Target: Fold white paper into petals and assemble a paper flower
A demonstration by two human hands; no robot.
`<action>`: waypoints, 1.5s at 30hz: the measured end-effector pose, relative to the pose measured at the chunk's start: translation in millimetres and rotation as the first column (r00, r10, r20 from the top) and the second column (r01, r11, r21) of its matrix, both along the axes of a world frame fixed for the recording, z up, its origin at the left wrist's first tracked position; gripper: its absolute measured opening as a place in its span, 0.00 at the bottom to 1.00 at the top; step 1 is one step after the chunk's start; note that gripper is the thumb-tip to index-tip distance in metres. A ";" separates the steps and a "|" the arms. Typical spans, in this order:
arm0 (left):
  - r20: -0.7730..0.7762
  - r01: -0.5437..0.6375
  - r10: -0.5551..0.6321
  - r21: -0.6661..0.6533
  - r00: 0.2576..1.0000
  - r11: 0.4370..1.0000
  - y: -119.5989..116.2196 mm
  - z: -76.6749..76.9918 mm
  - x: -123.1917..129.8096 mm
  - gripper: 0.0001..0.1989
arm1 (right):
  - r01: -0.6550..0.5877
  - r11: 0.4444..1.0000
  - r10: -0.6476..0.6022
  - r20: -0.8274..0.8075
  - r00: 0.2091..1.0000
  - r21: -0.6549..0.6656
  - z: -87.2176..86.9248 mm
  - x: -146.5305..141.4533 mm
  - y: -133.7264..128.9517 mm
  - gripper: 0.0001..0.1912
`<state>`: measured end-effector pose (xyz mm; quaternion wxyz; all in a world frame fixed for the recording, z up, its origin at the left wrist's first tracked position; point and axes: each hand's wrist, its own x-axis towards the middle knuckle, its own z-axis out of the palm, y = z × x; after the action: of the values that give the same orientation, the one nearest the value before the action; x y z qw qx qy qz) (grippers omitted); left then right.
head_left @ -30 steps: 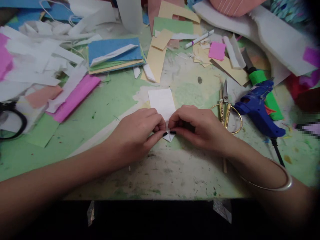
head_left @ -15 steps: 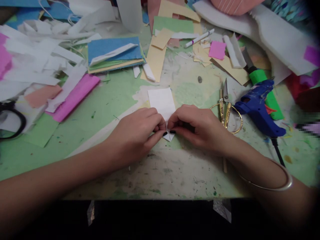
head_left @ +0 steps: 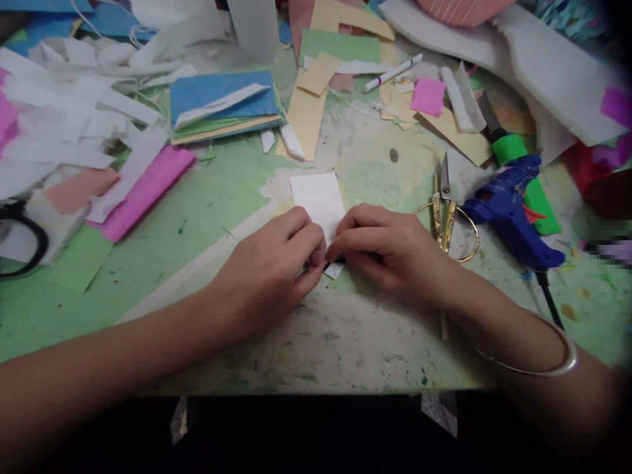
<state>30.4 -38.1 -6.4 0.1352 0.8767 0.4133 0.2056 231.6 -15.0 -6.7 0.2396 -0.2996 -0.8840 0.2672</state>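
A small white paper strip (head_left: pixel 318 195) lies near the middle of the table, its near end narrowing to a folded point. My left hand (head_left: pixel 284 257) is closed, its fingertips pinching the strip's near end from the left. From the right, my right hand (head_left: pixel 382 247) pinches the same end, its fingertips almost touching those of the left. The fingers cover most of the fold. Just right of my right hand lie gold-handled scissors (head_left: pixel 447 214), blades pointing away.
A blue glue gun (head_left: pixel 511 210) lies at the right, its cord running toward the front. Stacked coloured paper (head_left: pixel 224 99) sits behind my left hand. White paper scraps (head_left: pixel 74 99) and a pink roll (head_left: pixel 151 191) cover the left. A white pen (head_left: pixel 394 72) lies at the back.
Both hands stay at the strip's near end. The fingers have curled and shifted slightly, and the right fingertips now cover more of the fold.
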 end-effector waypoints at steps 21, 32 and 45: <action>-0.044 0.266 -0.263 0.120 0.964 0.956 -10.2 -2.1 -4.9 0.11 | 0.004 1.000 -0.004 0.017 1.000 0.018 0.8 0.3 0.0 0.11; -0.074 0.313 -0.304 0.178 0.950 0.933 -4.0 -3.7 -8.8 0.12 | 0.019 0.999 -0.019 0.016 1.000 -0.037 -0.5 0.2 1.3 0.08; -0.093 0.317 -0.330 -0.132 0.939 0.939 -9.0 13.1 -16.0 0.16 | 0.111 0.985 -0.107 0.035 0.994 -0.129 1.6 -0.9 2.1 0.04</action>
<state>14.4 -47.2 6.7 0.1937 0.9338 0.2814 0.1063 230.7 -12.8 -5.1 0.2213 -0.3663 -0.8501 0.3068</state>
